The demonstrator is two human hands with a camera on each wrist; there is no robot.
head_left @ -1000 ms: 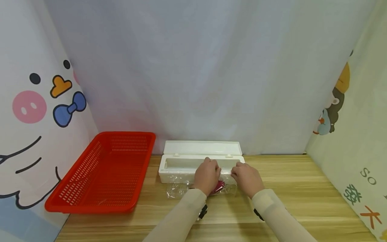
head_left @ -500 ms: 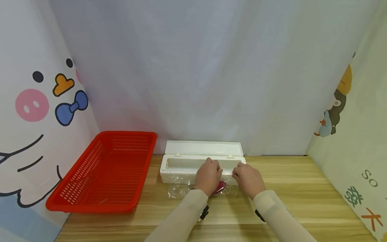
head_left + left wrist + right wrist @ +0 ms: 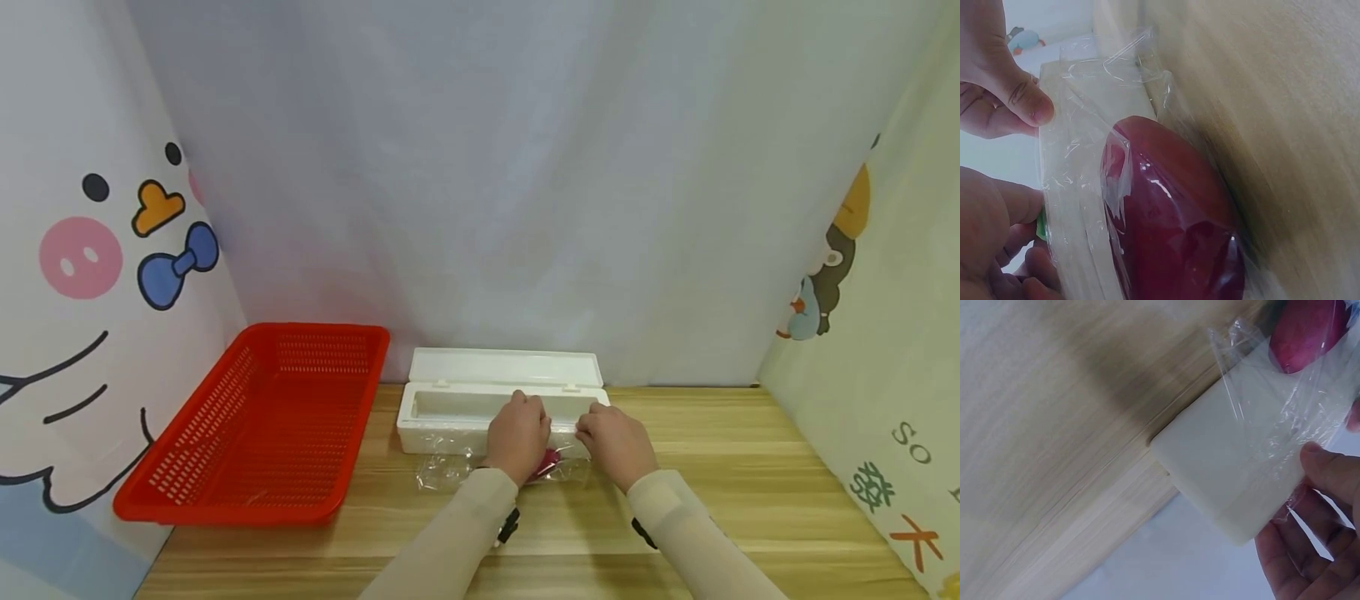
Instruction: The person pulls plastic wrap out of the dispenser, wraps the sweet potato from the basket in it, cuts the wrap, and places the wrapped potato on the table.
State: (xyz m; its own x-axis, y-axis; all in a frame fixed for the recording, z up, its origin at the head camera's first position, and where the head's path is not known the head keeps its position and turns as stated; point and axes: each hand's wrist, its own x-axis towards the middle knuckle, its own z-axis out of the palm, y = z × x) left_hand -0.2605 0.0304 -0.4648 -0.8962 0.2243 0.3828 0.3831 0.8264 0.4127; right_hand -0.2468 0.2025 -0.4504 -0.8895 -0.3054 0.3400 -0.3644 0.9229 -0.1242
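A long white cling film box (image 3: 437,440) stands with its lid (image 3: 506,367) open at the back. Clear cling film (image 3: 442,471) hangs over its front wall. Behind the film, against the box, is a smooth dark red oval thing (image 3: 1166,212), its kind unclear; a bit of it (image 3: 551,461) shows beside the left hand. My left hand (image 3: 519,437) has its fingers curled at the box's front top edge, pinching a small green slider (image 3: 1041,225). Toward the right end, my right hand (image 3: 618,443) pinches film at the same edge, thumb (image 3: 1319,464) in front, fingers behind.
To the left, a red perforated plastic basket (image 3: 352,417) sits on the wooden table (image 3: 720,467). A pale curtain (image 3: 487,183) rises behind the box, and printed cartoon panels (image 3: 180,275) flank both sides.
Both hands keep their places at the box's edge. The whole head view has shifted very slightly.
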